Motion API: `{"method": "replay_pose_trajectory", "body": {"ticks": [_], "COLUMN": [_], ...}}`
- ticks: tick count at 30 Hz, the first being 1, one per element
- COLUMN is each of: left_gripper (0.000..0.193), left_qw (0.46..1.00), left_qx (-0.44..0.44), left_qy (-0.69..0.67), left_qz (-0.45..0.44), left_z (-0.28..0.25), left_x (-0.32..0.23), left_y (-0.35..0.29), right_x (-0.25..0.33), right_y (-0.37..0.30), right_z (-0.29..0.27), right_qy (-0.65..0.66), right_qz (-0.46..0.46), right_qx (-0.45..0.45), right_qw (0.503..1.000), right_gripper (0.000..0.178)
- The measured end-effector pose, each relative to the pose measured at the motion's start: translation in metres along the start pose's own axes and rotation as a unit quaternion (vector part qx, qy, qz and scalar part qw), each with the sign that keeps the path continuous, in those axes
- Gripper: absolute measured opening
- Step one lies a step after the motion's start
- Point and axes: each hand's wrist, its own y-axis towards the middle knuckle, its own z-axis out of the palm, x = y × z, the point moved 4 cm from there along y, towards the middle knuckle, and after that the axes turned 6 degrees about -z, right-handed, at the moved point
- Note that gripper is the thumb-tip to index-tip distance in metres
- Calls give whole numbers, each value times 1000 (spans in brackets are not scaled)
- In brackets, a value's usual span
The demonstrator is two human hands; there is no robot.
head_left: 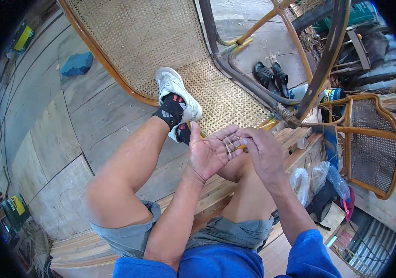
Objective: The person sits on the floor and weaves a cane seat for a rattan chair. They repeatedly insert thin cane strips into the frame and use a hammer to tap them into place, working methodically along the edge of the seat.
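Observation:
My left hand (207,155) is turned palm up, fingers spread and slightly bent. Several thin pale slivers (228,147), perhaps cane or wood, lie across its fingers. My right hand (265,153) meets those fingertips from the right, thumb and fingertips pinched on a thin pale strip (236,137). A small orange-yellow piece (241,147) shows between the two hands; its kind is unclear. Beyond them stands a large chair with a woven cane panel (137,41), framed in brown rattan. My white sneaker (179,95) rests against the woven cane.
Black shoes (270,76) sit beyond the dark chair frame. A smaller cane-panelled chair (372,143) lies at the right, near plastic bottles (338,181) and bags. A blue-grey slab (76,64) lies on the board floor at left. Wooden slats (82,252) are beneath me.

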Motion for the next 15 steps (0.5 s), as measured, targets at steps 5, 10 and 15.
{"method": "replay_pose_trajectory", "body": {"ticks": [5, 10, 15], "left_gripper": [104, 104, 80], "left_qw": [997, 991, 974], "left_qx": [-69, -114, -189], "left_qy": [15, 56, 116], "left_qz": [-16, -31, -51], "left_z": [-1, -2, -9], "left_x": [2, 2, 7], "left_y": [0, 0, 2], "right_x": [1, -7, -23], "right_y": [8, 4, 0], "right_z": [20, 29, 30], "right_qy": [-94, -98, -21], "right_qz": [-29, -37, -40], "right_qx": [85, 86, 76], "right_qw": [991, 991, 996], "right_gripper": [29, 24, 18]}}
